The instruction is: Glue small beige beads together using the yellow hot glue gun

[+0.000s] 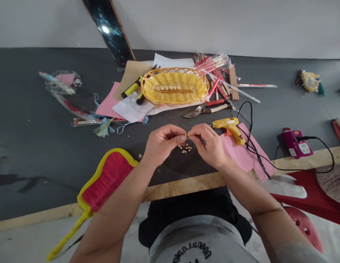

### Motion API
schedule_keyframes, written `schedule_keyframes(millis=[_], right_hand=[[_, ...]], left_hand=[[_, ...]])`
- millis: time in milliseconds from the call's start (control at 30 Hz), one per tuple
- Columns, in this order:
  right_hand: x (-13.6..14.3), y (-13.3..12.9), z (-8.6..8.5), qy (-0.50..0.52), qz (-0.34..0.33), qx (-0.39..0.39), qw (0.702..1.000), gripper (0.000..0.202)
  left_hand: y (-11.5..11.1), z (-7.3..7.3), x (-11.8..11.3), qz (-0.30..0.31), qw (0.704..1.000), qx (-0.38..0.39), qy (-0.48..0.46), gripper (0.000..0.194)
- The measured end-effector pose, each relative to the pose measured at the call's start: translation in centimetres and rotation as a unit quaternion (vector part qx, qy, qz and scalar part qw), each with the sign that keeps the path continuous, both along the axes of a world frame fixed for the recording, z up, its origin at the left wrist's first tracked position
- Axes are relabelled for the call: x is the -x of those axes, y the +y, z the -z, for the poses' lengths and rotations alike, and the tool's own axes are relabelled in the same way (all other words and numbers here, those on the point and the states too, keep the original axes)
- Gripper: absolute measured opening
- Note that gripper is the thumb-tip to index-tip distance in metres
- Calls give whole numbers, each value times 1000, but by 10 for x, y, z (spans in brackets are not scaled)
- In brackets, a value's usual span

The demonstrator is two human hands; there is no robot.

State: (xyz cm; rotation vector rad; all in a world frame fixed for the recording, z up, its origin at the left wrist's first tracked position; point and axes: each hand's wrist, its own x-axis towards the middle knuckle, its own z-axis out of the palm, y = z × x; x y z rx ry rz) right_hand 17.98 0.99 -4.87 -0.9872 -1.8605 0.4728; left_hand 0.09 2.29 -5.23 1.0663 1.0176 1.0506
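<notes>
Gripping a tiny tan piece [187,135] between pinched fingertips of left hand [165,141] and right hand [209,143]; could slip among loose tan chips [187,148] below if squeezed unevenly.

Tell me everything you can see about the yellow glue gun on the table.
The glue gun looks like yellow plastic, with an orange trigger, a pale label on its body and a black cord at the handle. It lies on its side, handle over pink paper, nozzle toward the right hand. Whether they touch is unclear, as is whether it's switched on.
</notes>
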Motion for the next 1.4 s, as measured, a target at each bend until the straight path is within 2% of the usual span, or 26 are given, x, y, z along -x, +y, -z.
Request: schedule_keyframes(millis=[233, 533, 900, 1400], right_hand=[[-1, 0, -1, 2, -9, -12, 1000, 13], [-6, -1, 0, 28, 9, 32, 999, 4], [-4, 0, -2, 16, -34, 19, 999, 12], [-4, 0, 0, 11, -49, 35, 998, 12]], left_hand=[[0, 1, 1, 14, 1000, -3, 0, 23], [0, 0, 1, 13, 1000, 5, -18, 24], [-2, 1, 2, 19, 999, -31, 26, 22], [-4, -5, 2, 8, 996, -54, 73, 19]])
